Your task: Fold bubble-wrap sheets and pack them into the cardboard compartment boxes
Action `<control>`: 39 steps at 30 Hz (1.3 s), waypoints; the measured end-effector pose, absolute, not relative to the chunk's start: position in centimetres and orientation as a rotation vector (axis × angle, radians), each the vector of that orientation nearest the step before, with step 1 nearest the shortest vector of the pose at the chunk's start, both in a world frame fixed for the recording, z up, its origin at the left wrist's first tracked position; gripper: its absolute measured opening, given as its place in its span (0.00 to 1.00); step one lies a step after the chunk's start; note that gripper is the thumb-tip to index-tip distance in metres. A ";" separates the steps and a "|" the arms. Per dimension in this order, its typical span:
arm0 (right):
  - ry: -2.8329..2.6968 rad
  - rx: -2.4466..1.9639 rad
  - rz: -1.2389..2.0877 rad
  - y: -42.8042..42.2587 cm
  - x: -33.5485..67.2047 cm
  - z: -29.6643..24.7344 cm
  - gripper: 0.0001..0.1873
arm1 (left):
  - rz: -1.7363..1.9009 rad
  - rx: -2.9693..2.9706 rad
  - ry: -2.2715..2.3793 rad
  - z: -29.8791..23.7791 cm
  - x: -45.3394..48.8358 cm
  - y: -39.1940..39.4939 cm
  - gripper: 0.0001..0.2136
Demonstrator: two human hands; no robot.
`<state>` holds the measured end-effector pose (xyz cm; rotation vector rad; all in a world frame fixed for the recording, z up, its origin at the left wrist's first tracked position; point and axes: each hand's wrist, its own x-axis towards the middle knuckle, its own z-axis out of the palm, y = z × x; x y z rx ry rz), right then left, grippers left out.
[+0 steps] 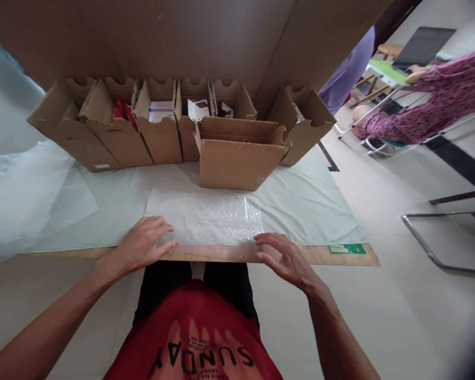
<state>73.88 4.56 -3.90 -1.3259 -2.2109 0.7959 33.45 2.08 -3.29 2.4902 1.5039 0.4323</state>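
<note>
I see left hand (146,240), right hand (283,258) released, loosely curved, at opposite sides of bubble wrap (217,216) on table (320,255).

Clear, glossy, bumpy plastic in the wrap (221,216); matt brown cardboard in the boxes (237,164); thin, creased cloth (309,206) over the table (314,256), smooth-looking wood along its edge; shiny metal in the tubular frame (451,267).

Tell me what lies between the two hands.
The head view shows a bubble wrap sheet between the left hand and the right hand.
</note>
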 end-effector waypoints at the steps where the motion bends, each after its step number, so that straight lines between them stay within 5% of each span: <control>1: -2.173 -1.342 0.740 4.9 73.1 -3.9 0.14 | 0.485 2.474 1.538 -3.4 34.2 2.7 0.12; 10: -2.440 -1.487 0.365 10.2 60.3 -7.6 0.26 | 0.366 2.417 1.625 -8.3 42.2 8.7 0.25; 22: -2.141 -1.934 -0.065 9.5 72.6 -10.0 0.29 | 0.270 2.135 2.308 -9.5 31.9 4.3 0.30; 31: -2.465 -1.527 0.226 9.3 60.8 -8.2 0.29 | 0.384 2.328 1.840 -7.9 42.1 7.5 0.29; 39: -2.224 -1.888 0.087 8.3 69.8 -9.0 0.25 | 0.109 2.111 2.341 -8.4 31.5 4.9 0.29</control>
